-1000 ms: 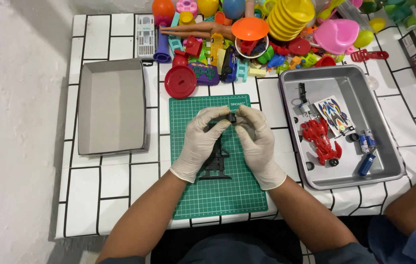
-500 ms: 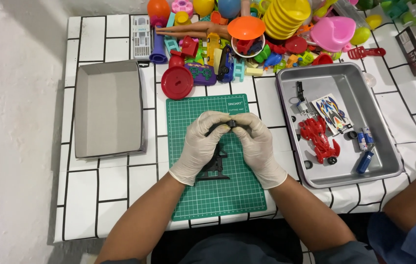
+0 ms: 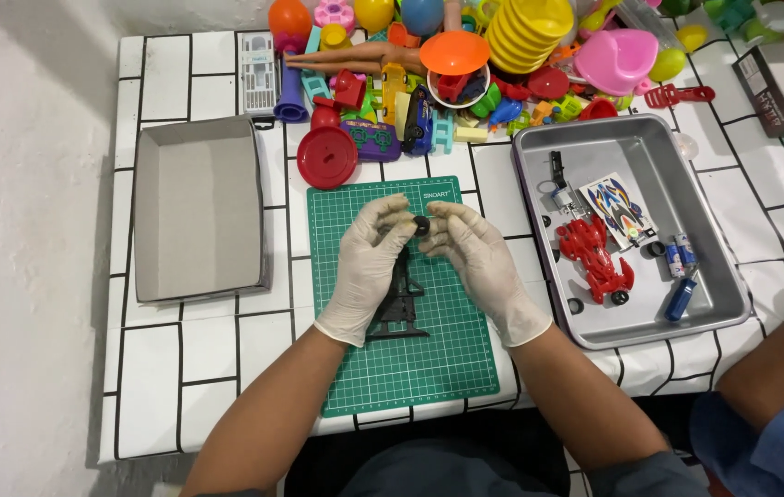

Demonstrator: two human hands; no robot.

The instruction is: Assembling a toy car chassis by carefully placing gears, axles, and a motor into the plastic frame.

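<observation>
Seen from above: two gloved hands meeting over a green cutting mat (image 3: 410, 368) on a white table (image 3: 198, 359) with a black grid pattern.

Left hand (image 3: 369, 267) and right hand (image 3: 476, 258) fingertip to fingertip, pinching a small black wheel (image 3: 421, 225) between them — both clenched on it, above the upper part of the mat. Just below the hands, partly hidden by the left palm, a black toy car frame (image 3: 401, 308) flat on the mat.

To the left, an empty grey tray (image 3: 194, 212), well apart from the hands. To the right, a metal tray (image 3: 714, 276) holding a red toy car body (image 3: 594, 258), a sticker sheet (image 3: 620, 207), a blue cylinder (image 3: 680, 299) and a few small dark parts too small to tell apart.

Along the far edge of the table, a heap of colourful plastic toys (image 3: 465, 64) — among them a red round lid (image 3: 326, 156), a stack of yellow bowls (image 3: 530, 28), an orange bowl (image 3: 454, 51) and a pink potty-shaped toy (image 3: 615, 57).

At the lower right corner, part of another person's arm (image 3: 774, 368) with a blue sleeve.
</observation>
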